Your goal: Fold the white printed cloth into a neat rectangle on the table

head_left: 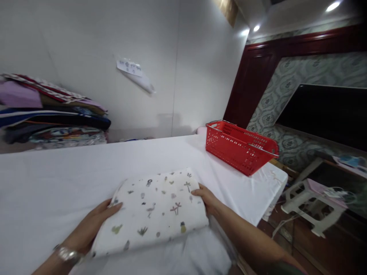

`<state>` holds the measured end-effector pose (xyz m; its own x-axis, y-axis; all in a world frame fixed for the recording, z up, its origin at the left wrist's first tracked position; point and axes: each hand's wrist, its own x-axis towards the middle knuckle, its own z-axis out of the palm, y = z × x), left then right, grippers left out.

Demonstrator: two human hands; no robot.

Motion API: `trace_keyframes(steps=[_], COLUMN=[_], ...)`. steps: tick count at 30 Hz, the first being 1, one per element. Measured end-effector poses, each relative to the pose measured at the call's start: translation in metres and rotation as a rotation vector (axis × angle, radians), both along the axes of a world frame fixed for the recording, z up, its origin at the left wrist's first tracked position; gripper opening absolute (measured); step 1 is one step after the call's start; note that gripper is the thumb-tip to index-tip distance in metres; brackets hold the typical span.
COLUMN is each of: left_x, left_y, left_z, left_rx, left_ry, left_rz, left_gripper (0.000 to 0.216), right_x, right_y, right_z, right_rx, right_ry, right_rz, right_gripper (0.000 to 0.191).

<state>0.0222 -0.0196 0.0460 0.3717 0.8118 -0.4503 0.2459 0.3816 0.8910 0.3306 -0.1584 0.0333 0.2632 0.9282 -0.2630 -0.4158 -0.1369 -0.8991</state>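
A folded white cloth (160, 206) printed with small palms, birds and plants is held between my two hands above the near side of the white-covered table (69, 172). My left hand (96, 217) grips its left edge, thumb on top and the other fingers underneath, mostly hidden. On the opposite edge, my right hand (206, 198) has its thumb on the upper face, with the remaining fingers behind or below the cloth. The near edge of the cloth is slightly blurred.
At the table's far right corner stands a red perforated basket (229, 147) with metal handles. Folded fabrics (54, 114) are piled at the back left, against a pale wall. Right of the table, a plastic stool (315, 202) carries a white cable.
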Motion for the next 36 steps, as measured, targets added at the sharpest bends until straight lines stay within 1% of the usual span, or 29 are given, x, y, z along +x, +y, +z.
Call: trace_keyframes(steps=[2, 4, 6, 8, 9, 11, 13, 15, 16, 18, 20, 22, 25, 27, 29, 31, 33, 36], left_x=[0.004, 0.005, 0.003, -0.002, -0.004, -0.008, -0.012, -0.016, -0.018, -0.023, -0.028, -0.033, -0.036, -0.036, -0.033, -0.031, -0.029, -0.03], left_y=[-0.003, -0.003, -0.003, -0.005, -0.007, -0.012, -0.02, -0.03, -0.035, -0.046, -0.058, -0.07, -0.084, -0.09, -0.094, -0.095, -0.095, -0.092], left_z=[0.002, -0.002, -0.01, -0.017, -0.019, -0.019, -0.016, -0.013, -0.011, -0.011, -0.013, -0.019, -0.028, -0.032, -0.032, -0.029, -0.026, -0.025], left_rx=[-0.024, 0.009, 0.008, -0.017, -0.021, -0.026, -0.034, -0.025, 0.0, 0.103, 0.22, 0.3, 0.383, 0.45, 0.491, 0.496, 0.509, 0.561], left_ry=[-0.134, -0.149, -0.109, -0.08, -0.084, -0.058, -0.015, 0.002, 0.006, 0.052, 0.151, 0.242, 0.294, 0.325, 0.377, 0.426, 0.461, 0.492], left_rz=[0.026, 0.058, 0.076, 0.062, 0.057, 0.092, 0.149, 0.184, 0.189, 0.2, 0.198, 0.194, 0.196, 0.203, 0.198, 0.184, 0.161, 0.122], left_gripper=[0.064, 0.063, 0.058, 0.054, 0.055, 0.059, 0.062, 0.062, 0.06, 0.058, 0.056, 0.054, 0.045, 0.038, 0.035, 0.035, 0.032, 0.027], right_x=[0.003, 0.005, 0.007, 0.009, 0.01, 0.011, 0.011, 0.01, 0.009, 0.005, 0.0, -0.006, -0.013, -0.015, -0.014, -0.012, -0.009, -0.009], right_y=[0.001, 0.001, 0.0, -0.001, -0.002, -0.007, -0.015, -0.027, -0.033, -0.046, -0.057, -0.064, -0.07, -0.073, -0.076, -0.08, -0.084, -0.085], right_z=[-0.001, -0.004, -0.009, -0.015, -0.017, -0.02, -0.02, -0.017, -0.016, -0.014, -0.016, -0.021, -0.031, -0.035, -0.038, -0.038, -0.039, -0.039], right_rx=[0.03, 0.031, -0.035, -0.104, -0.109, -0.076, -0.048, -0.067, -0.083, -0.101, -0.079, -0.008, 0.114, 0.135, 0.087, -0.001, -0.083, -0.152], right_ry=[-0.024, -0.067, -0.163, -0.309, -0.39, -0.571, -0.76, -0.918, -0.978, -1.06, -1.116, -1.161, -1.207, -1.235, -1.279, -1.307, -1.267, -1.169], right_rz=[0.036, 0.053, 0.003, -0.073, -0.099, -0.131, -0.132, -0.118, -0.11, -0.094, -0.069, -0.053, -0.049, -0.059, -0.085, -0.096, -0.084, -0.035], right_gripper=[0.05, 0.056, 0.066, 0.076, 0.078, 0.076, 0.071, 0.066, 0.064, 0.058, 0.052, 0.048, 0.045, 0.046, 0.05, 0.054, 0.057, 0.062])
